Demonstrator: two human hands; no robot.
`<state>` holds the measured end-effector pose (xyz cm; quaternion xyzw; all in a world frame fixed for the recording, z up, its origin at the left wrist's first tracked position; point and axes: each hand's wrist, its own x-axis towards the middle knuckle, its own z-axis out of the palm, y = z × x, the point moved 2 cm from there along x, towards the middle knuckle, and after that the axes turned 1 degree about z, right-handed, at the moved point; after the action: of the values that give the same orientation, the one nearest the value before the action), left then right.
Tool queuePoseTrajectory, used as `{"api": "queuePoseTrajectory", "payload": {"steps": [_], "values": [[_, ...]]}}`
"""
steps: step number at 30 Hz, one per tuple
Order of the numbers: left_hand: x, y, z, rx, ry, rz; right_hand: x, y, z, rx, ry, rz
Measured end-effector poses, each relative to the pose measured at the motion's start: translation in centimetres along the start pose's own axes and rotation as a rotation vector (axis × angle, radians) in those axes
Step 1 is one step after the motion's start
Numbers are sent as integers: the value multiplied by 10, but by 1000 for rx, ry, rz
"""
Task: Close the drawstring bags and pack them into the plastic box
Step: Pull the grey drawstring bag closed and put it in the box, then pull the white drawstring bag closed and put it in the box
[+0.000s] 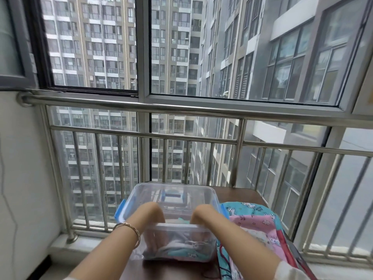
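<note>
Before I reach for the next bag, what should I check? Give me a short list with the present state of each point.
1. The plastic box has no lid on it: ok.
2. One bag lies on the bottom of the box: ok.
3. The string of that bag is pulled shut: cannot tell, as it is blurred through the wall.
4. The left hand and right hand are free to come out: cannot tell. Both reach inside, but their grip is blurred.
5. A pile of bags waits on the table, right of the box: ok.
6. There is room left in the box: ok, it seems so.
</note>
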<state>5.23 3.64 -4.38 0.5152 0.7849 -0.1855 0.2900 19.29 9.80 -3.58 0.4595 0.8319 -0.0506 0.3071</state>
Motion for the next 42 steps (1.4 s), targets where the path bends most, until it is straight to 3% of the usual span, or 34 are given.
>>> {"api": "queuePoseTrajectory", "payload": {"steps": [2,4,7,10,18,20,22,25,27,30,36,42], "values": [[-6,2,-2,-67,-23,57,1,1,-3,32,-41,-35],[-12,9,-9,-150,78,138,1,-1,-9,121,-36,-113],[-18,30,-25,-386,300,271,-7,0,-26,300,224,-195],[-37,55,-41,-444,469,367,-32,19,-40,297,456,-203],[-102,134,-25,-473,716,626,-98,108,0,668,656,-208],[-113,157,-7,-452,675,705,-108,129,25,659,629,-150],[-112,177,17,-346,564,758,-111,149,56,599,477,-71],[-95,195,57,-22,373,720,-108,169,109,493,187,60],[-81,196,80,173,321,668,-107,175,138,409,103,117],[-61,193,101,226,318,634,-108,173,169,360,139,135],[-57,195,113,49,384,591,-113,170,184,580,266,103],[-55,194,129,43,510,533,-102,165,191,505,284,148]]}}
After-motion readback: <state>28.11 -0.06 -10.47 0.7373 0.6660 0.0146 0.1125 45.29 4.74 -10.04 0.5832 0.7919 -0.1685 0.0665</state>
